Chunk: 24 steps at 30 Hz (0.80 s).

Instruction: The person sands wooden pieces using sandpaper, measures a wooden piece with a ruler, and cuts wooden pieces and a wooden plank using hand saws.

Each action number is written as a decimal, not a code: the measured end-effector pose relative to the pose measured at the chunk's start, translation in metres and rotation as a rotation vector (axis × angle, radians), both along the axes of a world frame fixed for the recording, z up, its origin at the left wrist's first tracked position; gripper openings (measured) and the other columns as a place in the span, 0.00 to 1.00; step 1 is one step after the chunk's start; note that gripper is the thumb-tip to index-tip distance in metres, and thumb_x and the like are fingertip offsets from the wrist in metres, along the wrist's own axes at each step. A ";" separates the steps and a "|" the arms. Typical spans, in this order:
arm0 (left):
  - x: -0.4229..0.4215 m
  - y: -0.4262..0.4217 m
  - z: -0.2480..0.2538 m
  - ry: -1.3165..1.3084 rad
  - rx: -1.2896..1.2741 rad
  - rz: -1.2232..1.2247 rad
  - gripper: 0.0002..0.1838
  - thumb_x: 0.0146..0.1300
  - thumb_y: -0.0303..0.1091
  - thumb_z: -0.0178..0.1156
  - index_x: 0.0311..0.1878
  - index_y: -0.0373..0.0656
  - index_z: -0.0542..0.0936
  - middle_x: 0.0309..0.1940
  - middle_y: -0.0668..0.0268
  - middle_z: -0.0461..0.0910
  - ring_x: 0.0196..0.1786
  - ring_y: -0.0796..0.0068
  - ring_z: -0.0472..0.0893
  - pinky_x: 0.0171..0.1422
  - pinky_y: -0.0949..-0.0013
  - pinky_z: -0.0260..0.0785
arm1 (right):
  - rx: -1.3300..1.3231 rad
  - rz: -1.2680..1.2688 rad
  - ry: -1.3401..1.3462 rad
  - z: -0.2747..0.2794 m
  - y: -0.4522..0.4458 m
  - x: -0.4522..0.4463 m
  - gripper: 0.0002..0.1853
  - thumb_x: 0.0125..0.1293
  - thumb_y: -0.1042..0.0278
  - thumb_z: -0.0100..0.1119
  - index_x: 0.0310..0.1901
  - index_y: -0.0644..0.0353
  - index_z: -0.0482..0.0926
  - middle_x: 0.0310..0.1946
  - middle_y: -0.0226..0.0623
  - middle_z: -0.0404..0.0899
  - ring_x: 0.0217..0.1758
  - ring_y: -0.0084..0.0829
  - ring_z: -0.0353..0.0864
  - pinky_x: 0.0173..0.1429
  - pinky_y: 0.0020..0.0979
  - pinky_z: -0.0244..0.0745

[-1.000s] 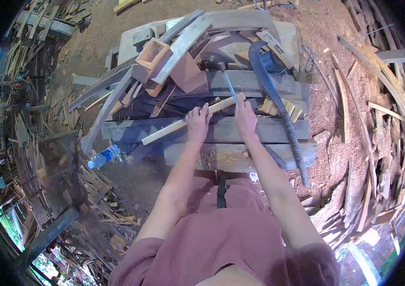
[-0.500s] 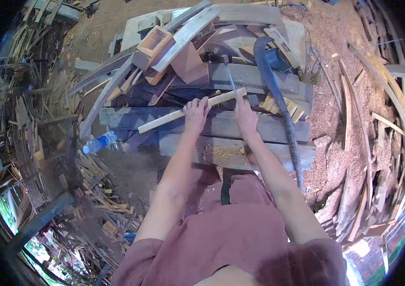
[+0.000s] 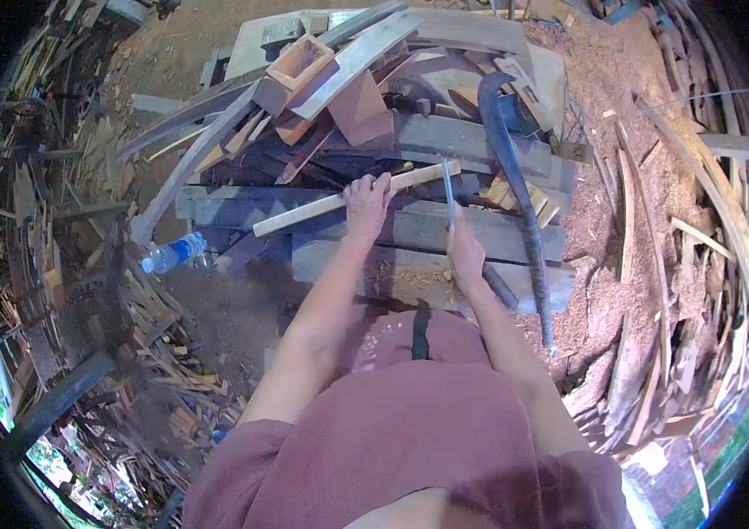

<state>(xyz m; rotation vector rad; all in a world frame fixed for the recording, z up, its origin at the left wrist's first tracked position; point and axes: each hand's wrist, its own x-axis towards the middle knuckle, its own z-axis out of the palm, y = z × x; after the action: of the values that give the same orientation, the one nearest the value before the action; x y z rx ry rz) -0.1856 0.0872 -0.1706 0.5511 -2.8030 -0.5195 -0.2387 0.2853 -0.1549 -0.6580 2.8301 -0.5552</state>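
A pale, squared wooden stick (image 3: 304, 212) lies slantwise above the grey plank bench (image 3: 427, 231). My left hand (image 3: 367, 201) is wrapped round the stick near its middle and holds it. In my right hand (image 3: 465, 256) is a knife (image 3: 448, 196) with a narrow, bright blade and a long dark handle that sticks out behind the wrist. Its blade points away from me and crosses the stick close to the right end. Whether the edge touches the wood cannot be made out.
A long curved machete-like blade with a dark handle (image 3: 529, 212) lies right of my hands. Wooden boxes (image 3: 302, 60), boards and offcuts pile up behind the stick. A water bottle (image 3: 172, 253) stands at the left. Sawdust and scrap wood cover the ground on the right.
My right hand has pulled the knife back toward me, so its tip now sits by the stick instead of well beyond it. The left hand keeps its hold on the stick.
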 end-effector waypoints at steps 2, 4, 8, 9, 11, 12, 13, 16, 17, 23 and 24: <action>0.002 -0.001 0.000 -0.016 0.002 -0.007 0.16 0.57 0.39 0.58 0.50 0.52 0.73 0.35 0.63 0.72 0.41 0.59 0.71 0.45 0.56 0.60 | -0.063 0.007 0.038 -0.004 0.006 0.007 0.24 0.64 0.66 0.46 0.62 0.50 0.60 0.33 0.43 0.76 0.27 0.48 0.78 0.30 0.45 0.76; -0.001 -0.002 0.004 -0.082 0.030 -0.010 0.17 0.57 0.39 0.58 0.51 0.52 0.73 0.36 0.63 0.72 0.42 0.60 0.71 0.45 0.57 0.60 | -0.042 0.017 0.049 -0.005 -0.018 -0.025 0.24 0.64 0.66 0.46 0.63 0.49 0.60 0.33 0.44 0.76 0.28 0.48 0.78 0.30 0.46 0.75; 0.001 -0.003 0.002 0.008 0.028 -0.015 0.16 0.57 0.39 0.58 0.50 0.52 0.73 0.35 0.64 0.72 0.41 0.60 0.71 0.45 0.57 0.61 | -0.086 -0.007 0.133 -0.004 -0.047 -0.048 0.26 0.63 0.67 0.47 0.64 0.49 0.59 0.33 0.44 0.76 0.30 0.50 0.78 0.31 0.49 0.74; 0.000 -0.004 0.002 0.015 0.029 -0.017 0.16 0.57 0.39 0.58 0.50 0.52 0.73 0.35 0.64 0.72 0.41 0.60 0.71 0.45 0.57 0.61 | -0.085 -0.009 0.140 -0.001 -0.042 -0.042 0.26 0.63 0.67 0.47 0.64 0.49 0.59 0.33 0.44 0.76 0.30 0.50 0.78 0.31 0.49 0.74; 0.000 -0.002 0.001 -0.001 0.011 -0.011 0.16 0.57 0.39 0.58 0.50 0.52 0.74 0.35 0.63 0.73 0.41 0.59 0.71 0.45 0.57 0.61 | 0.014 -0.012 -0.029 0.010 -0.013 -0.005 0.26 0.63 0.67 0.47 0.64 0.51 0.59 0.34 0.45 0.76 0.32 0.51 0.78 0.32 0.50 0.73; 0.001 -0.001 0.005 -0.006 0.026 -0.007 0.17 0.56 0.37 0.59 0.50 0.51 0.73 0.35 0.63 0.73 0.41 0.59 0.72 0.45 0.57 0.61 | -0.003 0.006 -0.084 0.010 0.007 0.012 0.26 0.63 0.67 0.47 0.64 0.51 0.58 0.36 0.46 0.76 0.32 0.51 0.78 0.34 0.50 0.73; 0.003 -0.001 0.006 -0.006 0.036 0.002 0.17 0.56 0.37 0.59 0.50 0.51 0.73 0.35 0.63 0.73 0.41 0.59 0.72 0.45 0.57 0.61 | -0.021 0.028 -0.139 0.013 0.026 0.026 0.26 0.63 0.67 0.46 0.64 0.51 0.58 0.37 0.46 0.76 0.32 0.51 0.78 0.35 0.50 0.72; 0.007 0.000 0.016 -0.002 0.063 -0.025 0.18 0.54 0.35 0.60 0.50 0.51 0.73 0.35 0.64 0.73 0.41 0.60 0.71 0.45 0.56 0.61 | -0.113 0.061 -0.236 0.048 0.051 0.047 0.28 0.63 0.67 0.46 0.65 0.51 0.56 0.37 0.47 0.76 0.33 0.50 0.78 0.36 0.50 0.72; 0.017 0.006 0.022 0.033 0.084 -0.011 0.19 0.53 0.35 0.61 0.50 0.51 0.73 0.36 0.63 0.72 0.42 0.60 0.70 0.46 0.55 0.61 | -0.115 0.067 -0.231 0.055 0.051 0.047 0.28 0.63 0.67 0.46 0.65 0.51 0.56 0.37 0.47 0.76 0.33 0.50 0.78 0.36 0.50 0.72; 0.069 0.030 0.014 0.016 0.100 -0.001 0.19 0.51 0.35 0.63 0.49 0.52 0.76 0.42 0.61 0.68 0.47 0.58 0.68 0.51 0.55 0.60 | -0.021 0.136 -0.230 0.047 0.027 0.057 0.28 0.63 0.69 0.45 0.66 0.50 0.55 0.37 0.46 0.76 0.29 0.49 0.78 0.31 0.48 0.73; 0.069 0.031 0.012 0.031 0.071 0.023 0.19 0.51 0.35 0.63 0.49 0.52 0.76 0.41 0.61 0.68 0.47 0.57 0.68 0.51 0.55 0.60 | -0.098 0.180 -0.168 0.036 0.019 0.058 0.28 0.63 0.69 0.45 0.66 0.50 0.55 0.37 0.46 0.76 0.28 0.48 0.78 0.29 0.46 0.73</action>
<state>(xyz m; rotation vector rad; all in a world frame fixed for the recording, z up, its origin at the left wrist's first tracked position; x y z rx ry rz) -0.1164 0.1184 -0.1585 0.5841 -2.7549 -0.6198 -0.1804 0.3047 -0.1191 -0.8317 2.5701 -0.6857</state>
